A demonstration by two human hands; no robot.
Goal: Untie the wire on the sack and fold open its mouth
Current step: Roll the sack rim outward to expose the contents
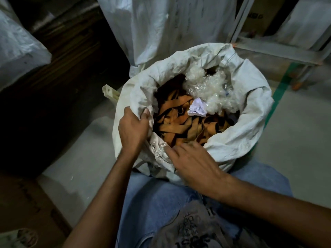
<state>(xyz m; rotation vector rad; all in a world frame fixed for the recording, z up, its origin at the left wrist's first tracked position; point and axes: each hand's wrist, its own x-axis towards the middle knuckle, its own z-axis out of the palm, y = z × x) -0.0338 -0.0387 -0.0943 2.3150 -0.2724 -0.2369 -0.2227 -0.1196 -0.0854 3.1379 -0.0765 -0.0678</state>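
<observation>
A white woven sack [250, 111] stands on the floor between my knees, its mouth wide and its rim rolled outward. Inside lie several tan and brown strips [179, 126], crumpled clear plastic [211, 90] and a scrap of white paper [197, 109]. My left hand [133, 128] grips the rolled rim on the sack's left side, thumb inside the mouth. My right hand [193, 161] rests on the near rim with fingers spread and nearly straight, fingertips at the fabric edge. No wire is visible.
Another tall white sack [161, 24] stands just behind. A third white sack [16, 43] is at far left. A cream plastic piece [110, 92] pokes out left of the sack. A metal frame [279, 51] and green floor stripe [279, 93] lie at right; a cardboard box [23, 212] sits near left.
</observation>
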